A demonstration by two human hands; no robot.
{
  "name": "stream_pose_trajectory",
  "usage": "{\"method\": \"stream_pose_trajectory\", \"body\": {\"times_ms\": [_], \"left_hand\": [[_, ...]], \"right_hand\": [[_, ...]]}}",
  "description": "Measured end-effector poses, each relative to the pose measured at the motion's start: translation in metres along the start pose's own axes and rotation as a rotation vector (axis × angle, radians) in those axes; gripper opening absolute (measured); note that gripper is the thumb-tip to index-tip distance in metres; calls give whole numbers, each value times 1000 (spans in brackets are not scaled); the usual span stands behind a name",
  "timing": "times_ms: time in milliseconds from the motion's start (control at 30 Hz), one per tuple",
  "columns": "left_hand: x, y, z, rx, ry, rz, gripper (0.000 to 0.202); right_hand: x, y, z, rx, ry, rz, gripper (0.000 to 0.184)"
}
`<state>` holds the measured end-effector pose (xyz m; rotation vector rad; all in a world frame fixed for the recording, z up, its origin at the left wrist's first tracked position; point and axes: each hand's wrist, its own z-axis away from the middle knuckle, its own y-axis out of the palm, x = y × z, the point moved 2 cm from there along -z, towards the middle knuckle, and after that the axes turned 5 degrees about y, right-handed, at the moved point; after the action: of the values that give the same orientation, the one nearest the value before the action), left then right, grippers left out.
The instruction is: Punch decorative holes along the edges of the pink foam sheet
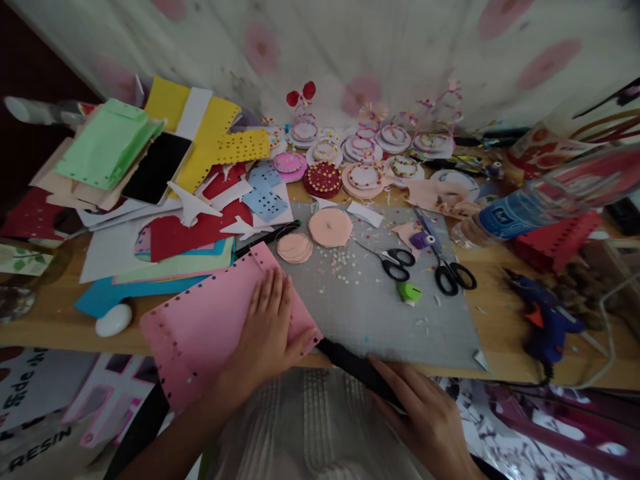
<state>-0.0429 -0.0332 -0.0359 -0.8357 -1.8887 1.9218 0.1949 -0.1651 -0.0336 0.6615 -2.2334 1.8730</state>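
Note:
My left hand (267,320) lies flat, fingers stretched out, on a pink sheet (210,300) with small dark holes along its edges. The sheet's near-left part hangs over the table edge. My right hand (420,407) is closed around a black long-handled tool (357,367); its tip meets the sheet's right corner, and its exact kind is unclear. Beyond the sheet lie a peach disc (331,227) and a stack of thin peach circles (295,247). Small punched bits (340,263) are scattered beside them on the grey mat (400,327).
Two pairs of scissors (397,263), a green craft punch (409,292) and a purple one (421,240) lie on the mat. A blue glue gun (545,313) and a water bottle (515,213) are right. Coloured sheets, a phone (157,167) and a white egg shape (114,320) are left. Decorated discs (323,179) line the back.

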Motion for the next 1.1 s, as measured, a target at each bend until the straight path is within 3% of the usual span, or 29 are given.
{"method": "stream_pose_trajectory", "body": {"times_ms": [1100], "left_hand": [[0,-2,1,12,-3,45,90]], "right_hand": [[-21,-1,-24,23,-60,47,35]]}}
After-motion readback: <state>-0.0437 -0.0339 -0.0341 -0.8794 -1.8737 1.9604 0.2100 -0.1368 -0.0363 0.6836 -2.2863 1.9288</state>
